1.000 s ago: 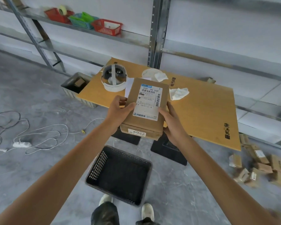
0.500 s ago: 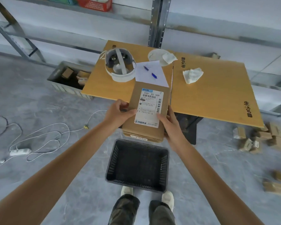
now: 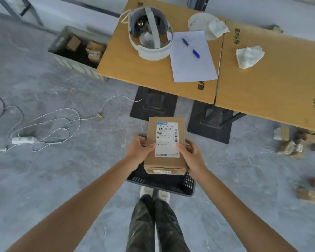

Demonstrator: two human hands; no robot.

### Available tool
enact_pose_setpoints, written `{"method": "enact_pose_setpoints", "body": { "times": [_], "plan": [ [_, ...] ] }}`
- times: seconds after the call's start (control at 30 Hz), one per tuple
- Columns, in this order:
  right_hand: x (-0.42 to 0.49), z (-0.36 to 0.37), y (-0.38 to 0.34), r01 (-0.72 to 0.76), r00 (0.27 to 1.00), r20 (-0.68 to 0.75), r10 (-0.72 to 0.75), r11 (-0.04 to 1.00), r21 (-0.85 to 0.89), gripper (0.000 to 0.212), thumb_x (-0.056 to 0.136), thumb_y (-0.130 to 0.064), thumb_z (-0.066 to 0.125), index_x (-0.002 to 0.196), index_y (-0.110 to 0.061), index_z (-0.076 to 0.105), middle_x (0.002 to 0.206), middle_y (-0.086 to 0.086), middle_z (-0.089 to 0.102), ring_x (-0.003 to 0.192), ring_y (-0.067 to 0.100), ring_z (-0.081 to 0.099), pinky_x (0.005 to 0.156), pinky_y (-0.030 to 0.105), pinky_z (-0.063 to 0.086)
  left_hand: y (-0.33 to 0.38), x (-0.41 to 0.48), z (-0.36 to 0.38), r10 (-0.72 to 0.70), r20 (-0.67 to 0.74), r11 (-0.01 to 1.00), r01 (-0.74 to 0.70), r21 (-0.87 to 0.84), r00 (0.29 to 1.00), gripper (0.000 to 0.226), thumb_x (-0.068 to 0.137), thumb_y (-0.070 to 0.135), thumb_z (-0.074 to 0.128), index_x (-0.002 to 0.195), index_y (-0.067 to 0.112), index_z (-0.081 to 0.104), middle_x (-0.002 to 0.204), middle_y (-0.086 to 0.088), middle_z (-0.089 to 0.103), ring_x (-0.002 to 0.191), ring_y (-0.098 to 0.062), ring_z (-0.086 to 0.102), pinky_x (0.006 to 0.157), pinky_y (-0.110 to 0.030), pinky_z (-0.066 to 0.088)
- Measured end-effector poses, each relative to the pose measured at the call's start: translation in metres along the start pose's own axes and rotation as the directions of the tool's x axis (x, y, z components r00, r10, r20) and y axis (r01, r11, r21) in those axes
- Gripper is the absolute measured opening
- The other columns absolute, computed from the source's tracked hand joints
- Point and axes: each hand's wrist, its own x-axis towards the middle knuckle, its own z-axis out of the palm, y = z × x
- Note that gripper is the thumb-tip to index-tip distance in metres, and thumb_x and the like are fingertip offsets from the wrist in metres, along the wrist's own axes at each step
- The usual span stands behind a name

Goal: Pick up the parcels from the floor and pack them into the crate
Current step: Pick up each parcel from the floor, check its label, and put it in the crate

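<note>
Brown rectangular cardboard parcel with a white shipping label (image 3: 166, 142), held label-up over the black perforated plastic crate (image 3: 171, 184) standing on the grey floor (image 3: 62, 170). Left hand (image 3: 137, 150) and right hand (image 3: 193, 155) grip its 2 long sides, thumbs on the label. More small cardboard parcels (image 3: 291, 142) lie on the floor at right.

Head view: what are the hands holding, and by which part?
A labelled cardboard parcel, held by its two long sides: left hand on the left side, right hand on the right, thumbs on top.
</note>
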Motion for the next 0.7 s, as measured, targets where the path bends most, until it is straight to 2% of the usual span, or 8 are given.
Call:
{"method": "enact_pose_setpoints", "body": {
  "times": [0.1, 0.17, 0.23, 0.3, 0.4, 0.5, 0.63, 0.7],
  "plan": [
    [0.020, 0.001, 0.033, -0.111, 0.993, -0.044, 0.106, 0.987, -0.120, 0.042, 0.084, -0.035, 0.068, 0.119, -0.019, 0.051, 0.109, 0.002, 0.062, 0.097, 0.018, 0.060, 0.082, 0.035, 0.053, -0.044, 0.012, 0.018, -0.170, -0.013, 0.984, 0.169, -0.058, 0.985, 0.048, 0.083, 0.023, 0.069, 0.123, 0.010, 0.046, 0.114, -0.004, 0.060, 0.103, -0.023, 0.058, 0.092, -0.041, 0.050],
    [0.034, -0.003, 0.059, -0.168, 0.986, -0.024, 0.167, 0.961, -0.219, 0.036, 0.085, -0.037, 0.065, 0.115, -0.021, 0.054, 0.111, 0.003, 0.062, 0.101, 0.021, 0.059, 0.090, 0.041, 0.051, -0.077, 0.018, 0.032, -0.290, 0.004, 0.952, 0.289, -0.097, 0.957, 0.054, 0.083, 0.021, 0.069, 0.130, 0.009, 0.044, 0.117, -0.007, 0.061, 0.106, -0.026, 0.059, 0.091, -0.045, 0.052],
    [0.050, -0.006, 0.082, -0.199, 0.977, 0.012, 0.212, 0.935, -0.293, 0.035, 0.088, -0.036, 0.062, 0.119, -0.022, 0.055, 0.113, 0.003, 0.062, 0.104, 0.023, 0.059, 0.095, 0.046, 0.050, -0.105, 0.025, 0.043, -0.388, 0.060, 0.897, 0.392, -0.207, 0.920, 0.042, 0.086, 0.013, 0.065, 0.124, 0.008, 0.049, 0.117, -0.009, 0.062, 0.101, -0.025, 0.060, 0.087, -0.048, 0.054],
    [0.068, -0.010, 0.102, -0.237, 0.964, 0.044, 0.263, 0.921, -0.311, 0.040, 0.088, -0.035, 0.062, 0.126, -0.027, 0.053, 0.117, 0.001, 0.060, 0.106, 0.023, 0.058, 0.092, 0.045, 0.052, -0.128, 0.037, 0.053, -0.451, 0.097, 0.839, 0.458, -0.293, 0.887, 0.036, 0.088, 0.007, 0.062, 0.122, 0.011, 0.050, 0.118, -0.008, 0.061, 0.100, -0.025, 0.059, 0.085, -0.047, 0.054],
    [0.098, -0.008, 0.132, -0.258, 0.966, -0.048, 0.253, 0.948, -0.184, 0.053, 0.084, -0.040, 0.067, 0.132, -0.034, 0.046, 0.127, 0.001, 0.052, 0.111, 0.023, 0.055, 0.091, 0.045, 0.051, -0.156, 0.061, 0.064, -0.481, 0.076, 0.805, 0.475, -0.355, 0.873, 0.045, 0.087, 0.004, 0.061, 0.130, 0.012, 0.047, 0.121, -0.008, 0.058, 0.107, -0.026, 0.058, 0.087, -0.048, 0.051],
    [0.135, -0.002, 0.161, -0.291, 0.931, -0.255, 0.260, 0.953, -0.089, 0.052, 0.086, -0.044, 0.062, 0.131, -0.023, 0.047, 0.129, 0.004, 0.052, 0.115, 0.023, 0.051, 0.100, 0.045, 0.044, -0.190, 0.097, 0.079, -0.494, -0.005, 0.813, 0.459, -0.357, 0.870, 0.052, 0.083, 0.006, 0.067, 0.131, 0.015, 0.048, 0.121, -0.005, 0.060, 0.108, -0.026, 0.059, 0.090, -0.050, 0.052],
    [0.186, 0.016, 0.221, -0.395, 0.914, -0.144, 0.380, 0.914, -0.093, 0.068, 0.083, -0.051, 0.061, 0.138, -0.024, 0.034, 0.128, 0.002, 0.045, 0.119, 0.026, 0.045, 0.094, 0.046, 0.041, -0.240, 0.166, 0.117, -0.494, -0.086, 0.804, 0.417, -0.424, 0.865, 0.044, 0.081, 0.009, 0.070, 0.120, 0.016, 0.051, 0.110, -0.005, 0.063, 0.102, -0.025, 0.062, 0.087, -0.051, 0.054],
    [0.223, 0.025, 0.258, -0.409, 0.912, -0.062, 0.406, 0.911, -0.052, 0.074, 0.081, -0.044, 0.068, 0.140, -0.029, 0.026, 0.133, 0.003, 0.045, 0.119, 0.028, 0.047, 0.089, 0.049, 0.046, -0.268, 0.205, 0.141, -0.498, -0.095, 0.779, 0.397, -0.486, 0.862, 0.044, 0.081, 0.009, 0.070, 0.117, 0.019, 0.048, 0.108, -0.004, 0.061, 0.100, -0.024, 0.061, 0.087, -0.049, 0.054]
  ]
}}
